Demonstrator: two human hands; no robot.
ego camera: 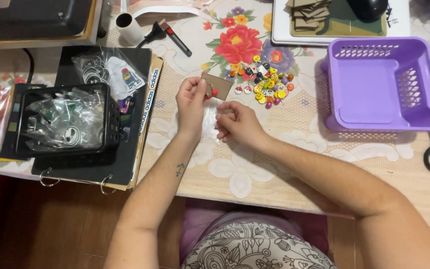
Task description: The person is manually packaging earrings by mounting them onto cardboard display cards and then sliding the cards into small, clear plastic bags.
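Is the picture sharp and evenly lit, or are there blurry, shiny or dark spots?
In the head view, the table is brightly and evenly lit; the purple basket casts only a soft shadow. The clear plastic bags in the black basket show glare. The floor at lower left is dark. The left hand, pinching a small brown card, and the right hand look slightly soft.

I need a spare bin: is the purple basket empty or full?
Empty: the purple basket shows only its bare floor.
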